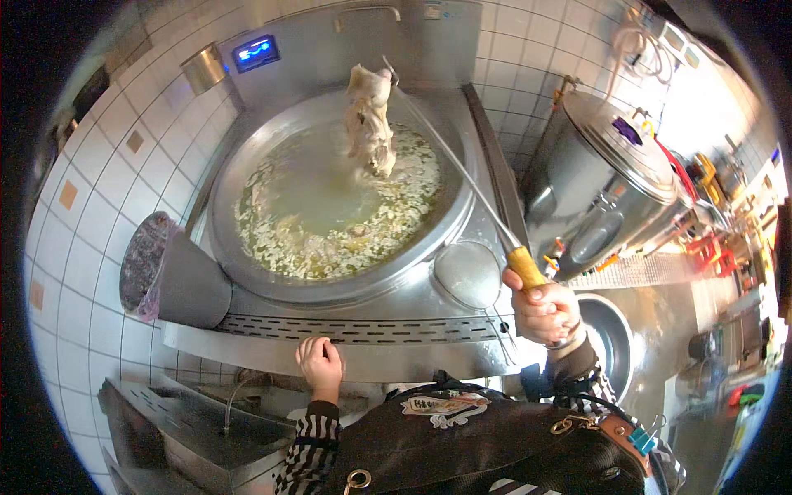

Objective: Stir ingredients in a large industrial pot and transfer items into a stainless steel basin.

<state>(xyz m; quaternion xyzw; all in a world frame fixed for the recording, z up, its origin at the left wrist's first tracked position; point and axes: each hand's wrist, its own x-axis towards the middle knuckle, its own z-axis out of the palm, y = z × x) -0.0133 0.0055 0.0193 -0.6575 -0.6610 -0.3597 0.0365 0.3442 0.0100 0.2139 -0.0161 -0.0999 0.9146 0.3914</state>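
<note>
My right hand (547,312) is wrapped around the wooden handle (525,267) of a long metal hook (455,158). From its far end hangs a large pale piece of meat (371,120), upright, its lower end just above or at the broth; steam blurs that spot. Below it, a big round metal cauldron (297,297) holds greenish broth (309,204) with pale froth and floating bits around the edge. My left hand (318,365) has its fingers curled at the front edge of the stainless steel stove top, near the slotted drain grate (371,330), with nothing visible in it.
A wire mesh skimmer (468,274) lies right of the cauldron. At left stands a grey bin (192,278) with a plastic liner. A tall lidded steel pot (594,185) stands at right, and a round metal basin (609,337) sits lower down. A lit control panel (255,52) is behind.
</note>
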